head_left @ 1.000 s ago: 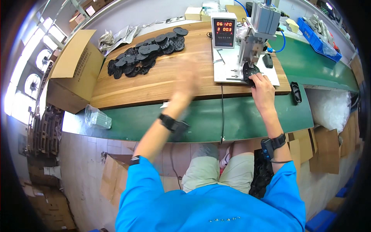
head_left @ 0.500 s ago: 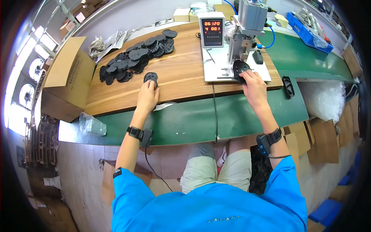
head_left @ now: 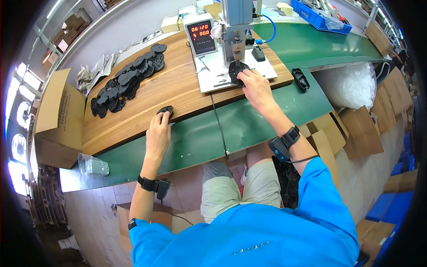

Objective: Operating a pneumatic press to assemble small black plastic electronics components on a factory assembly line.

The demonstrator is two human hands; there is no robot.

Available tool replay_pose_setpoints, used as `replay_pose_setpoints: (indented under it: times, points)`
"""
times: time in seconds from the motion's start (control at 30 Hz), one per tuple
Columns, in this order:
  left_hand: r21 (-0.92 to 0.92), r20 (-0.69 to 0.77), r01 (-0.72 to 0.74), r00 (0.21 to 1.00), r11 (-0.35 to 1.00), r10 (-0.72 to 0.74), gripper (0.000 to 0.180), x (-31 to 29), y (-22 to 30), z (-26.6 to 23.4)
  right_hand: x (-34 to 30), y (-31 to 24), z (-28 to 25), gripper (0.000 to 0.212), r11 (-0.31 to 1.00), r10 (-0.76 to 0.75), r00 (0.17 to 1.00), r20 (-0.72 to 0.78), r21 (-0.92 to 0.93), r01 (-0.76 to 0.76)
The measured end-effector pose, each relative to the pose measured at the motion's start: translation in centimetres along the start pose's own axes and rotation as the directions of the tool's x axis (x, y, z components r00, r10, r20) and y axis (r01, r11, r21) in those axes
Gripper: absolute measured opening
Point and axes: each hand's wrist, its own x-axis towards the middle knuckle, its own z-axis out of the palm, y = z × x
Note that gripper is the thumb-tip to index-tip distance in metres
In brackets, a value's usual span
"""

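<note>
My left hand [head_left: 158, 131] is closed on a small black plastic part [head_left: 166, 110] at the front edge of the wooden board [head_left: 189, 98]. The part is tilted, and the fingers partly cover it. With its fingers closed, my right hand [head_left: 256, 86] grips a rounded black plastic cover [head_left: 235, 70] under the head of a bench press [head_left: 237, 40]. That cover rests over the white base plate [head_left: 206, 82] of the press. Left on the board spreads a heap of flat black parts [head_left: 126, 80].
A control box [head_left: 201, 36] with red digits stands beside the press. On the green bench [head_left: 284, 100] lies a black tray-like part [head_left: 300, 79]. An open carton [head_left: 62, 115] and a clear plastic container [head_left: 94, 166] are at left; a blue crate [head_left: 322, 18] sits far right.
The view has swung, shifting the scene leftward. My left hand has brought its part rightward along the board, toward the press. My right hand stays at the cover; the box's digits differ.
</note>
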Motion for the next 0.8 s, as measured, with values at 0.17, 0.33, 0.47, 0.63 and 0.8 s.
replay_pose_setpoints:
  times: [0.17,0.33,0.47,0.63,0.8]
  points:
    - [-0.226,-0.191,-0.174,0.973,0.958,0.132,0.043,3.6,5.6,0.1,0.3,0.0,-1.1,0.022,0.997,-0.015,0.999,-0.034,0.072,0.018]
    - [-0.231,-0.236,-0.451,0.886,0.862,0.4,0.058,8.5,14.7,2.2,-3.6,-1.0,-5.1,0.034,0.988,0.136,0.963,-0.232,0.109,-0.113]
    - [-0.067,-0.223,-0.521,0.839,0.851,0.497,0.056,12.4,17.1,5.4,-12.0,-2.9,-10.3,0.039,0.95,0.298,0.919,-0.26,0.179,-0.257]
    - [-0.097,-0.21,-0.499,0.856,0.861,0.472,0.057,15.6,18.1,9.4,-23.1,-3.3,-14.1,0.035,0.881,0.471,0.861,-0.19,0.146,-0.45]
    - [-0.096,-0.19,-0.521,0.846,0.848,0.498,0.061,15.3,17.5,9.2,-33.1,-1.3,-13.4,0.031,0.694,0.719,0.692,-0.064,0.1,-0.713]
